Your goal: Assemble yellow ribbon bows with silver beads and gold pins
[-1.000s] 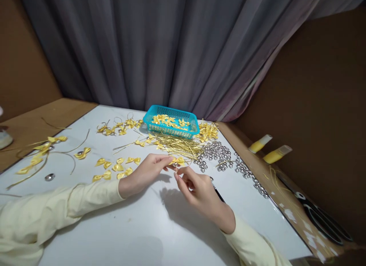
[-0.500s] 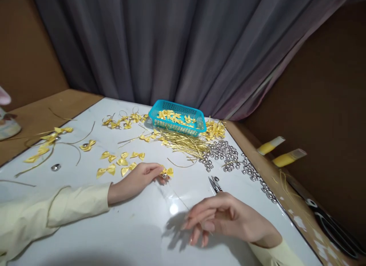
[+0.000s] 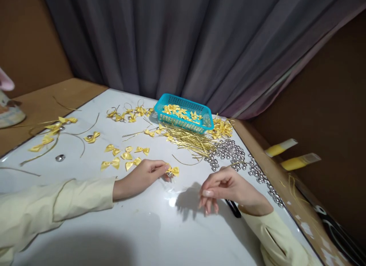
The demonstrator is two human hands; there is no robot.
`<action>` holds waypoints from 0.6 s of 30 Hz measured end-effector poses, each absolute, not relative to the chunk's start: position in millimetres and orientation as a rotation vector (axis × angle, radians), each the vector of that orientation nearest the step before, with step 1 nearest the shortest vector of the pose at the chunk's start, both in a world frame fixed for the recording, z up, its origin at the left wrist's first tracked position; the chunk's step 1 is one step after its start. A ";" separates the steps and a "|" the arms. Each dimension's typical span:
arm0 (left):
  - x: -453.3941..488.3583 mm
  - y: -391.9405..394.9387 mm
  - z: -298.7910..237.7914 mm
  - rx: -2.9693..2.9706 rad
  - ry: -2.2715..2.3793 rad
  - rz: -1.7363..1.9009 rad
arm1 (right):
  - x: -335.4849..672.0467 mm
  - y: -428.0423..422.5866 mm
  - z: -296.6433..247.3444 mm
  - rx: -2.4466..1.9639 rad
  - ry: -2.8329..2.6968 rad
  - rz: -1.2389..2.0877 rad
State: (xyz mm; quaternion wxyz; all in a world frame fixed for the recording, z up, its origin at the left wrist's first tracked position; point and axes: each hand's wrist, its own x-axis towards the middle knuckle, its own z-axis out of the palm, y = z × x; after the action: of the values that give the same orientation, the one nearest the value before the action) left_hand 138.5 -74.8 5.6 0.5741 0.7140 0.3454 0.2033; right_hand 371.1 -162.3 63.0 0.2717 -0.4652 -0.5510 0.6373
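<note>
My left hand (image 3: 143,177) pinches a small yellow satin bow (image 3: 175,171) with a silver rhinestone at its middle, a little above the white tabletop. To the right, my right hand (image 3: 221,187) hangs over the table, thumb and forefinger pressed together and the other fingers loosely curled. What that pinch holds, if anything, is too fine to make out. Under its wrist the black handle of small scissors (image 3: 234,209) shows; the blades are hidden. Several loose yellow bows (image 3: 111,163) lie beyond my left hand.
A blue basket (image 3: 211,123) holds yellow bows; gold cords (image 3: 194,140) lie before it. Silver rhinestones (image 3: 231,151) spread along the right. Corded bows (image 3: 47,138) lie left. Two yellow-filled tubes (image 3: 300,161) and large black scissors (image 3: 340,231) rest at the right edge.
My right hand has moved up and away, now covering the small scissors' blades. The thin strand seen between my hands before no longer shows. My left hand still holds the bow; the view has shifted slightly.
</note>
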 end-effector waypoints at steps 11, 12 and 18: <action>139.2 -74.9 8.9 1.774 0.794 0.516 | 376.3 -122.1 21.2 -1.538 -2.042 0.542; 139.6 -74.5 8.8 1.802 0.791 0.539 | 373.7 -116.6 14.7 -1.527 -2.073 0.424; 141.0 -72.7 6.1 2.002 0.864 0.614 | 361.5 -107.4 -5.3 -1.596 -2.094 0.331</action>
State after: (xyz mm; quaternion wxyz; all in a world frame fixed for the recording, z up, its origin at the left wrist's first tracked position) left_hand 141.0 -72.7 6.1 0.4243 0.8003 0.3454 0.2455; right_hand 361.5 -107.4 -5.3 0.2418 -0.5836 -0.7657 0.1210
